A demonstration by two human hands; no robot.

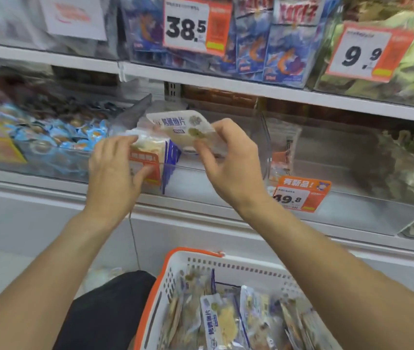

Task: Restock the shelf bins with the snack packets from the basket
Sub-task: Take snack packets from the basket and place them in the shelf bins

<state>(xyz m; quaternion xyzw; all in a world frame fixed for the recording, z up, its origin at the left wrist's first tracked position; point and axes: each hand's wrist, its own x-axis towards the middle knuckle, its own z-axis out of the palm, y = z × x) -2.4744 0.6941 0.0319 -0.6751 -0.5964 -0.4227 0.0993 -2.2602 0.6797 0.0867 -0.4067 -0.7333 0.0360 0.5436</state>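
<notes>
Seen from a head-worn camera looking down at a shop shelf, two bare hands work at a clear plastic shelf bin [226, 170] on the middle shelf. The right hand [228, 160] pinches a flat white snack packet with blue lettering [185, 126] by its right end, fingers and thumb clamped on the wrapper. The packet sits above the bin's near wall, its long axis running left to right and tipped slightly down toward the right. The left hand [115, 170] lies just to the left, fingers resting on a stack of similar white and blue packets [155, 147] standing at the left side of the bin, seemingly steadying them; whether it grips them cannot be told. The right hand is the nearer to the open room, which lies to the right and farther back inside the bin. The shelf board above leaves limited headroom, so the packet probably has to go in low. Near the viewer, below the hands, a white plastic basket with an orange rim [196, 258] holds many more packets.
</notes>
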